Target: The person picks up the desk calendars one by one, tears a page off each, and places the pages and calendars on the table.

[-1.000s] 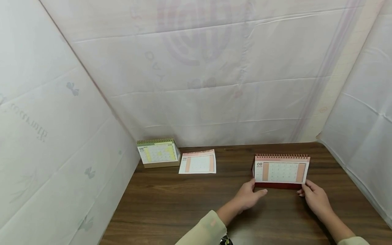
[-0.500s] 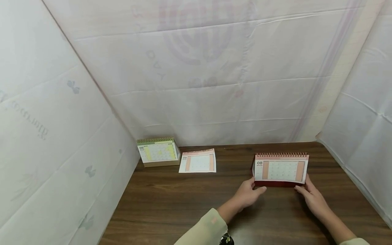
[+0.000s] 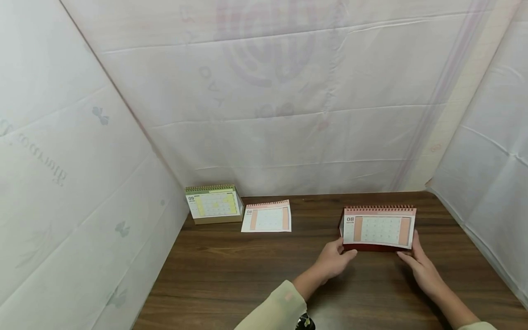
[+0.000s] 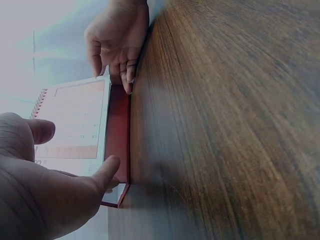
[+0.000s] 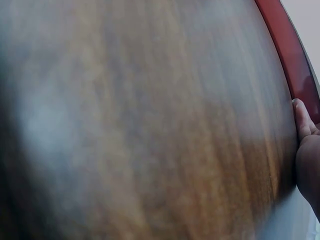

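Observation:
A desk calendar [image 3: 377,229] with a red base and a coral-and-white page stands toward the right of the table. My left hand [image 3: 332,261] rests against its left end, thumb extended in front of the base. At the other end my right hand [image 3: 426,270] has its fingers along the side and its thumb at the lower front edge. The left wrist view shows the red base [image 4: 119,135] between both hands, fingers mostly straight. In the right wrist view the fingertip [image 5: 299,107] touches the red base. The fingers behind the calendar's ends are partly hidden.
A green-topped desk calendar [image 3: 214,204] stands at the back left. Beside it lies a loose coral calendar page [image 3: 266,217] with a spiral-holed top edge. The brown wood table [image 3: 255,275] is enclosed by white printed sheets [image 3: 268,137] at the back and sides.
My right hand has shifted up slightly along the calendar's right end, its thumb now at the base's front. The calendar's right end has moved back a little; the left hand barely moves.

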Tool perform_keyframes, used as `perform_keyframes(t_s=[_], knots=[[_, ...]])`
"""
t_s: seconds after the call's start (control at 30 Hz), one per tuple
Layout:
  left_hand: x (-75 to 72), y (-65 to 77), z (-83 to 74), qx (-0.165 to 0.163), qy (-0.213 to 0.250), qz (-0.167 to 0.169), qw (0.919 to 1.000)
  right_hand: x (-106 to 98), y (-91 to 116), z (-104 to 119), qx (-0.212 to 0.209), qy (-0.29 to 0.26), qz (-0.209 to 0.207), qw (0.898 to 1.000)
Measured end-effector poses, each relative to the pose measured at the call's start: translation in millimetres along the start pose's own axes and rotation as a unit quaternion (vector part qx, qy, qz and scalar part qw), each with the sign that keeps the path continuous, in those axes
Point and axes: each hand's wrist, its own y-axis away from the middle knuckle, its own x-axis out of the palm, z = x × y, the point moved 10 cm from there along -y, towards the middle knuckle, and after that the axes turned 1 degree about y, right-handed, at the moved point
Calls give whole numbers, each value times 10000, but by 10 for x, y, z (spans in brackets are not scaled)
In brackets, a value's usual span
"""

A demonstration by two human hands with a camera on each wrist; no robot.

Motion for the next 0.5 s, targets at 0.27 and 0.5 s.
perform_keyframes(t_s=[0.27, 0.5], knots=[[-41, 48, -82, 245, -558, -300, 9977, -27, 0, 48, -201, -204, -19, 9996], [-194, 39, -122, 569, -338, -1097, 9918, -15, -3, 60, -335, -239, -19, 9992]])
